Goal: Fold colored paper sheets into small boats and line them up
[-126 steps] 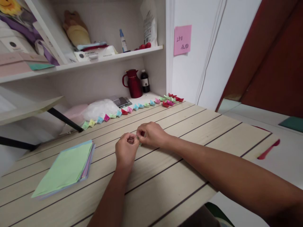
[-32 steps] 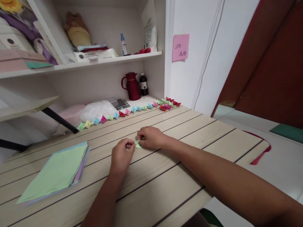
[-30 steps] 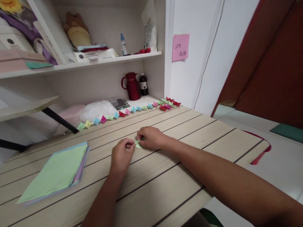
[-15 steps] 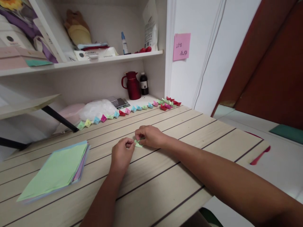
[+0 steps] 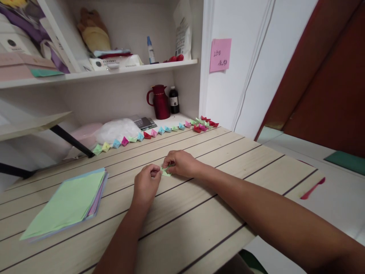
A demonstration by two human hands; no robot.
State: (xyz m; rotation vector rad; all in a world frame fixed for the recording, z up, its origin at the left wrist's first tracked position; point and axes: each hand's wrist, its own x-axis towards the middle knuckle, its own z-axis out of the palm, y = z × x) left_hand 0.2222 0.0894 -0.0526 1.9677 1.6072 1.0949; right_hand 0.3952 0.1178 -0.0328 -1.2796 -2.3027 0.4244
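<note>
A small piece of folded light green paper (image 5: pixel 165 173) is pinched between both hands, just above or on the tabletop. My left hand (image 5: pixel 146 182) is closed on its left end, thumb and fingertips pressed together. My right hand (image 5: pixel 181 163) grips the other side from above, its fingers partly covering the paper. Beyond the hands, a row of small folded paper boats (image 5: pixel 147 135) in green, yellow, blue, pink and red runs along the table's back edge. Several more boats (image 5: pixel 203 127) cluster at its right end.
On the left lies a stack of coloured paper (image 5: pixel 65 201), green on top. Behind the table stand a red jug (image 5: pixel 161 102) and a dark bottle (image 5: pixel 173 101), beside a white plastic bag (image 5: pixel 118 131). A black-legged stand (image 5: pixel 72 140) reaches the table's back left.
The hands keep their pinch on the green paper with only slight finger movement. The view has shifted very slightly.
</note>
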